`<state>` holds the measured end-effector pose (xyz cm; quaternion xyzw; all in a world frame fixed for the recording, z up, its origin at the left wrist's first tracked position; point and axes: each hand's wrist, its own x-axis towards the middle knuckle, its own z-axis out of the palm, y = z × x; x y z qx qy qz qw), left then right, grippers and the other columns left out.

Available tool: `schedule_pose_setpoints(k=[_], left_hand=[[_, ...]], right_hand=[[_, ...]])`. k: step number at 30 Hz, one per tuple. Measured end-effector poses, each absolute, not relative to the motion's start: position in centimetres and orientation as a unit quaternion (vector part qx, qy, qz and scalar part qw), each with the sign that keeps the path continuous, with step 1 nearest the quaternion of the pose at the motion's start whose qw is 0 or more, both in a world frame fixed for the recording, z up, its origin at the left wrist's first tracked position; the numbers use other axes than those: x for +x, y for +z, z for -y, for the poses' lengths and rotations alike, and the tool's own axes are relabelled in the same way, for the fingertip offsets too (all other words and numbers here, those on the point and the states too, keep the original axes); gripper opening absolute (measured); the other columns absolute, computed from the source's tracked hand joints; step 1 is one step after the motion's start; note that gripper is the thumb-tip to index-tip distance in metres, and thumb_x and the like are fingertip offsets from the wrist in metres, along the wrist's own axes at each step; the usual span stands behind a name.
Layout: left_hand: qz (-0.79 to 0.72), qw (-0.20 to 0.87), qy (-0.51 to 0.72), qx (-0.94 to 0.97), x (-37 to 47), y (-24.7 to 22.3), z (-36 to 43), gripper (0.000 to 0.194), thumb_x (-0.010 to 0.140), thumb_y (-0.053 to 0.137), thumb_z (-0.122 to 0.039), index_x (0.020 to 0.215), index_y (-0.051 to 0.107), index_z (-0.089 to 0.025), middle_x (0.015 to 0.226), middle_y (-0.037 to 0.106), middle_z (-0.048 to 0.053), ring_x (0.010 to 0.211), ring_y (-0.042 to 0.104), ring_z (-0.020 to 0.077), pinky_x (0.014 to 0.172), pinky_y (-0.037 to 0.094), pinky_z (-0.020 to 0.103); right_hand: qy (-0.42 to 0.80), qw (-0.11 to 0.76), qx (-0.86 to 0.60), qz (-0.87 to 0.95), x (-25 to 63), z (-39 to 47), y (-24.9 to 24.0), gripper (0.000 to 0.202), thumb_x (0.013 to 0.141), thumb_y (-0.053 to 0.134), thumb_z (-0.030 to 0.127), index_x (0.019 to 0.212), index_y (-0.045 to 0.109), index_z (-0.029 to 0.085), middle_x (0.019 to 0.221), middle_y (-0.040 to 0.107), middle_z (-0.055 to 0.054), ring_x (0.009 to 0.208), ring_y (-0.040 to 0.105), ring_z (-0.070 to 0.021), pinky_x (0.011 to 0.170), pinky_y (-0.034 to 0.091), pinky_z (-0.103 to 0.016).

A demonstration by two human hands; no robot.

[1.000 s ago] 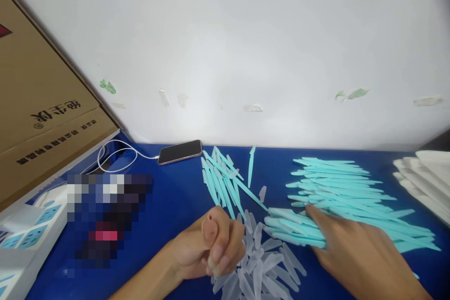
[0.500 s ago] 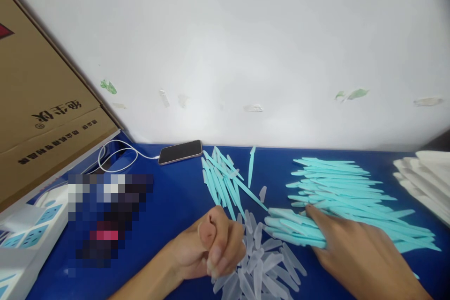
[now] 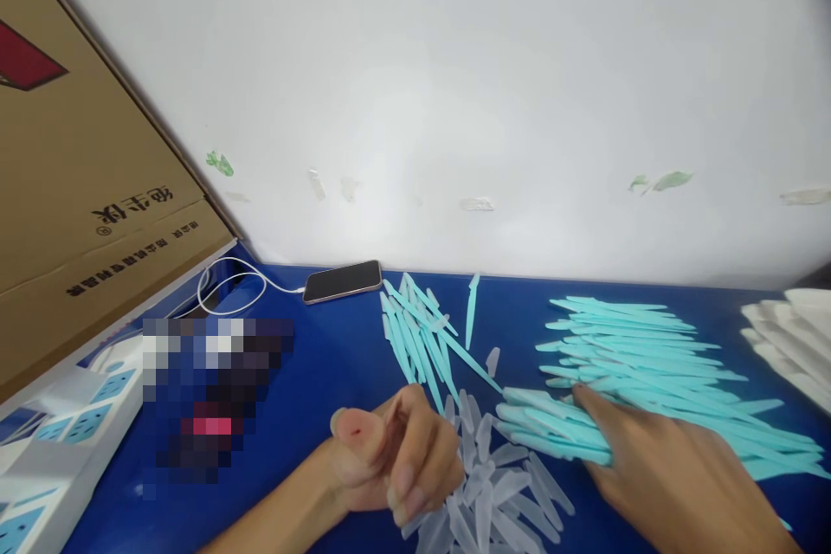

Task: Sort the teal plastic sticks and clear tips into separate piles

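My right hand is wrapped round a bundle of turquoise eyebrow razors, their tips pointing left. Under and behind that hand lies a wide row of similar turquoise razors. My left hand is palm up with nothing visible in it, its fingers loosely curled and its thumb apart from them. Beside and partly beneath it spreads a heap of translucent blade caps. Just beyond the left hand is a smaller, looser pile of turquoise razors, with a single razor apart from it.
A phone on a white cable lies near the wall. To the left are a cardboard box, a white power strip and a pixelated dark item. White stacked pieces stand at the right on the blue table.
My left thumb has moved away from the curled fingers, loosening the fist. The right hand keeps its hold on the razors. The whole view has shifted slightly.
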<state>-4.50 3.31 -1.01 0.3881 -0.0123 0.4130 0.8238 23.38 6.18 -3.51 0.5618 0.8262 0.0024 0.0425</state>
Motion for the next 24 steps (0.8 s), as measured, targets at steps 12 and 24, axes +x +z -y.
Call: schedule_pose_setpoints(k=[12, 24], left_hand=[[0.014, 0.822, 0.418, 0.386, -4.4, -0.3, -3.2, 0.062, 0.073, 0.067, -0.070, 0.044, 0.048, -0.019, 0.039, 0.045, -0.001, 0.038, 0.040, 0.0075, 0.042, 0.030, 0.022], [-0.047, 0.826, 0.420, 0.374, -4.8, 0.3, -3.0, 0.065, 0.071, 0.074, -0.067, 0.043, 0.046, -0.017, 0.042, 0.043, -0.002, 0.040, 0.038, 0.0070, 0.040, 0.026, 0.021]], right_hand=[[0.001, 0.070, 0.583, -0.809, 22.6, -5.9, -2.7, 0.051, 0.076, 0.055, 0.014, 0.125, 0.063, 0.029, 0.091, 0.079, -0.003, 0.068, 0.073, -0.0292, 0.052, 0.043, -0.031], [0.012, 0.064, 0.586, -0.808, 22.4, -5.8, -2.5, 0.050, 0.077, 0.057, 0.013, 0.124, 0.065, 0.027, 0.090, 0.079, -0.004, 0.066, 0.072, -0.0286, 0.052, 0.043, -0.031]])
